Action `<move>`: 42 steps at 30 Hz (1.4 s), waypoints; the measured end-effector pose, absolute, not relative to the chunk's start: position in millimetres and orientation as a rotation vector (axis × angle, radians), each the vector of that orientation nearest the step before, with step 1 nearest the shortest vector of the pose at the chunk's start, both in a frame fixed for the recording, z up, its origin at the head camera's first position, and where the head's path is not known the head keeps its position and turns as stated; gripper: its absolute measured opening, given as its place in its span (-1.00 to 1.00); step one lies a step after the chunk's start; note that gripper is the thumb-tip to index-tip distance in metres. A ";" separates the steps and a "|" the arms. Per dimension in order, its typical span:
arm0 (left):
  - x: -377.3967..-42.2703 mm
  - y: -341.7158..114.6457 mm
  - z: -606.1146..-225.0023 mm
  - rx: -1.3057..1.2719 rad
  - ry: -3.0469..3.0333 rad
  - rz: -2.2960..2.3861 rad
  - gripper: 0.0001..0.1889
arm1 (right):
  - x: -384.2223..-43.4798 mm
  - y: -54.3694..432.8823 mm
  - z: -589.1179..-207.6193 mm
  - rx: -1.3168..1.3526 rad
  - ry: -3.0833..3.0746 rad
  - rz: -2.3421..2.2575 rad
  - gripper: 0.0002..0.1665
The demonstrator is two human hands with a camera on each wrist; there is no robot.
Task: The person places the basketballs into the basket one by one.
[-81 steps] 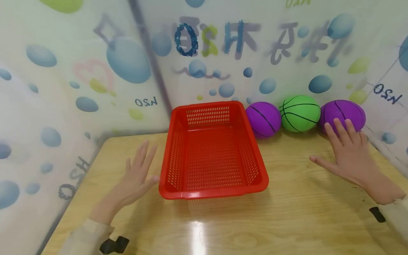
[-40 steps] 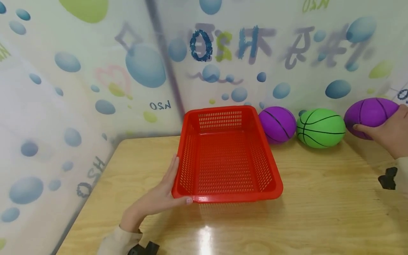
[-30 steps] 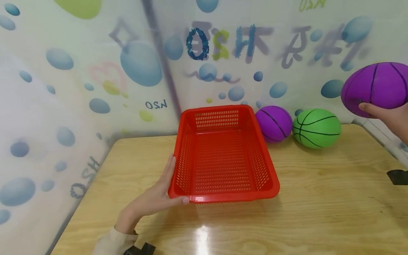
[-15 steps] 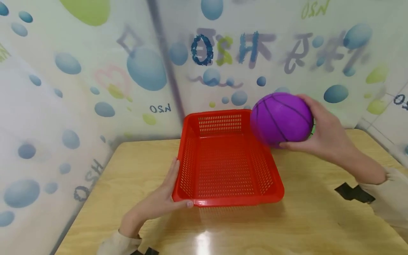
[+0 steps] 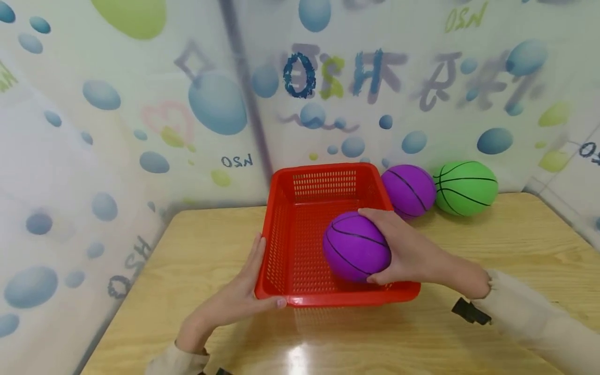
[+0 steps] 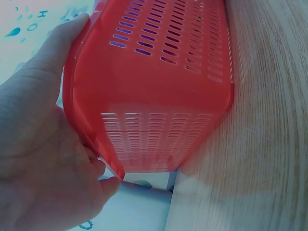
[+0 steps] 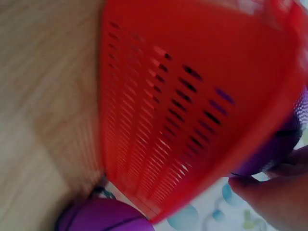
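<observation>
Red basket walls [image 5: 280, 237] block the sides, leaving passage above.

At centre of the head view, the held purple ball [image 5: 352, 248] hides several fingers of the right hand [image 5: 403, 250]; whether that ball touches the floor of the basket [image 5: 347, 299] cannot be told. The right sleeve [image 5: 539, 312] is cut off at lower right. The right wrist view is blurred, cropping another purple ball [image 7: 108, 216] at lower left.

I count: two round black-lined purple balls [image 5: 352, 247] [image 5: 409, 190], one round black-lined green ball [image 5: 465, 188], one rectangular red plastic basket [image 5: 337, 300], one wood-grained bench [image 5: 508, 237], two hands [image 5: 236, 296] [image 5: 410, 251].
</observation>
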State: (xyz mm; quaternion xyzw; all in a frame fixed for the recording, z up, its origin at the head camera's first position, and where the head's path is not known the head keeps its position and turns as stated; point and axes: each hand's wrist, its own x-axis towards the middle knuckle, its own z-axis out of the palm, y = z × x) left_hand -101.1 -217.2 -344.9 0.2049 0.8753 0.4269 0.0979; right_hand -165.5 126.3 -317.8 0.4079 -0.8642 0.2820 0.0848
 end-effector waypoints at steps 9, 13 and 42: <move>-101.9 -211.8 -342.8 0.570 2.598 1.258 0.21 | -161.1 116.0 -316.7 1.265 -2.862 0.725 0.32; -99.4 -213.8 -342.8 0.537 2.623 1.246 0.22 | -164.0 118.3 -314.5 1.222 -2.965 0.911 0.17; -101.3 -213.2 -344.3 0.612 2.639 1.264 0.22 | -259.2 305.6 -320.2 0.290 -2.751 0.775 0.33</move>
